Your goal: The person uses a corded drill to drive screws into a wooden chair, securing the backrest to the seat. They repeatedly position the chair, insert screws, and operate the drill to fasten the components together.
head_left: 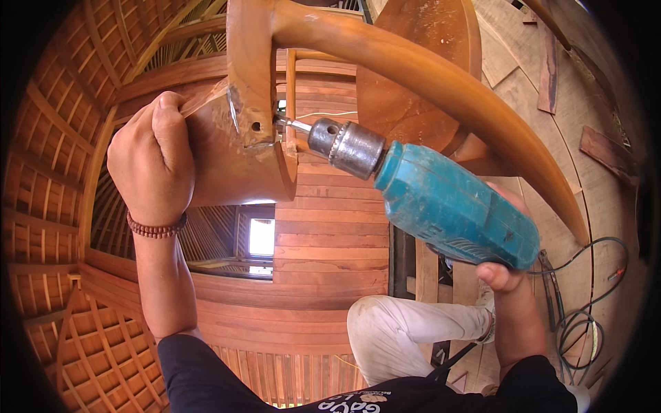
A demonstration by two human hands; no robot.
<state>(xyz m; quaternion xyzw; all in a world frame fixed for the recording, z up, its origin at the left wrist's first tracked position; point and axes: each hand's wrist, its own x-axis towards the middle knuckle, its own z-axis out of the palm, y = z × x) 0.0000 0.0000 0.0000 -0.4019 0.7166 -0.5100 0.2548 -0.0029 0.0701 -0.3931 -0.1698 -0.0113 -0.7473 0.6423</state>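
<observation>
The teal power drill with worn plastic body (pixel 454 206) is in the middle right of the view, and its dark metal chuck (pixel 354 148) points to the upper left. The thin steel bit (pixel 298 124) reaches the side of a thick, varnished brown wooden post (pixel 251 69), near a small dark hole (pixel 256 126); whether its tip is inside the wood or only beside it, I cannot tell. The right hand (pixel 499 277) grips the drill at its rear part, thumb on the near side, probably to keep the tool in line with the bit. The left hand (pixel 155 162) is closed on the edge of a broad, curved brown wooden board (pixel 234 182) adjoining the post, its fingertips hidden; this hold seems meant to steady the wood against the drill's pressure. From the post, a long curved wooden arm (pixel 427 72) goes over the drill toward the right. Farther out, a dark looped cable (pixel 566 337) lies on the pale wooden floor (pixel 551 155), near a plier-like tool with long handles (pixel 551 292).
</observation>
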